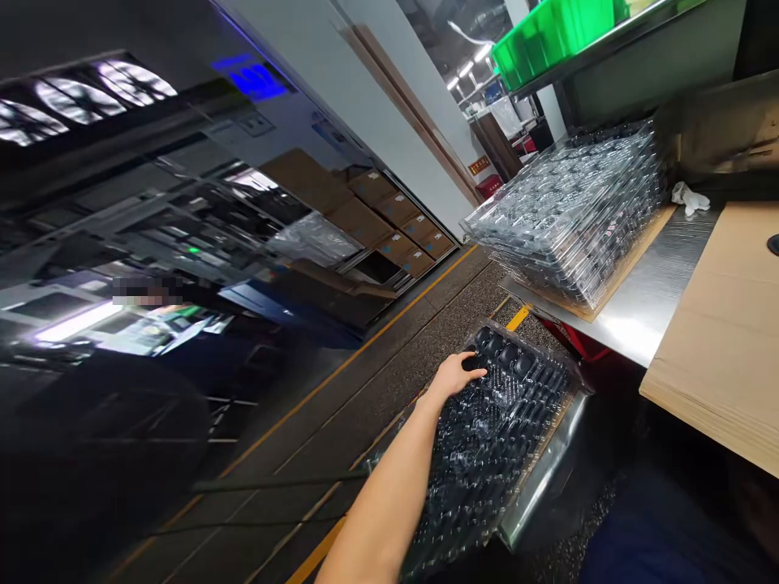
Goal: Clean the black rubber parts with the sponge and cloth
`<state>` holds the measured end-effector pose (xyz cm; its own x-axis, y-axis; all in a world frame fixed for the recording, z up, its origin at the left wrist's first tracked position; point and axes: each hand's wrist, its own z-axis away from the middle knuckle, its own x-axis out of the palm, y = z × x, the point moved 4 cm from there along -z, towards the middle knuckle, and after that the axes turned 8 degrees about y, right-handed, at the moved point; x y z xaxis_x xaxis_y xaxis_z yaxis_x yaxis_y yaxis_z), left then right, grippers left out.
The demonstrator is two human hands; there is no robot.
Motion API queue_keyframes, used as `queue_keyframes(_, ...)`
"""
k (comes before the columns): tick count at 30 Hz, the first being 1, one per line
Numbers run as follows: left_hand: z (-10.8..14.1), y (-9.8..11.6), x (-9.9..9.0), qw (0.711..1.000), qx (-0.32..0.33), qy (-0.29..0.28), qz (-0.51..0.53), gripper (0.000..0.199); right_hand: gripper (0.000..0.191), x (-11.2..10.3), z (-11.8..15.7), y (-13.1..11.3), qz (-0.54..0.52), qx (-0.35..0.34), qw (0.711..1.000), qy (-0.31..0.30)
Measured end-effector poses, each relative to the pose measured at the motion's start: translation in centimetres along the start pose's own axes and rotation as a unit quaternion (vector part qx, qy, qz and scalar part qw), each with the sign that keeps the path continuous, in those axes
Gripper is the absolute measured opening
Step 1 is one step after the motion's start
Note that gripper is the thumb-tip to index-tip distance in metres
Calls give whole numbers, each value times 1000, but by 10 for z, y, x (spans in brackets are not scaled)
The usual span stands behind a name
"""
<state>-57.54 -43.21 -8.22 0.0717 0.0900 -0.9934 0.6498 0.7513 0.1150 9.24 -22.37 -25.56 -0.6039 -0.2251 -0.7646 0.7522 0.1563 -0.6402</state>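
My left hand reaches over a clear plastic blister tray low in the middle of the view. Its thumb and fingers close around a black round part near the tray's far edge. More black round parts sit in the row of pockets beside it. Many other pockets hold dark pieces or show through from below; I cannot tell which. The tray appears to lie on a stack of similar trays. My right hand is out of view.
A tall stack of clear trays stands on a metal table at right, near flat cardboard sheets and a white glove. A green bin sits on the shelf above. Cardboard boxes are stacked beyond the floor line.
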Motion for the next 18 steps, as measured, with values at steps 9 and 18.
queue_keyframes(9,43,46,-6,998,57,-7,32,74,28,14,-7,18,-28,9,999,-26)
queue_keyframes(18,80,75,-1,996,77,23,28,72,34,33,-13,51,-70,-23,996,-50)
